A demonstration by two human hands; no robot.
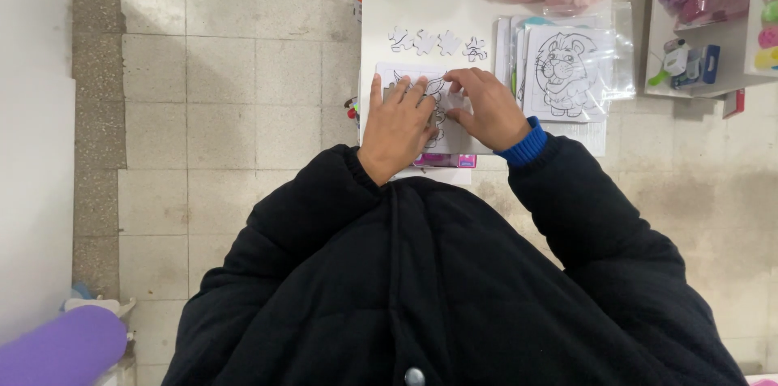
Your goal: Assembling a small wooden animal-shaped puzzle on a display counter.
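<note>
White tabletop (454, 5): white line-art jigsaw board (389, 74) pinned under flattened left hand (399, 123); right hand (485, 106) pinches one piece at mid-board. Seating judged underway; alignment required next. Four loose white pieces (436, 42) lined beyond.

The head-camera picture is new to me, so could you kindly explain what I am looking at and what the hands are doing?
The one picture comes from a camera worn on a person's head, looking straight down, so the black padded jacket fills the bottom. No machine is here, only two bare hands. The left hand lies flat on a white puzzle board with a line drawing; the right hand presses beside it, fingertips on the board. Four loose puzzle pieces lie in a row above on the white table. To the right sits a lion drawing in a clear bag.
</note>
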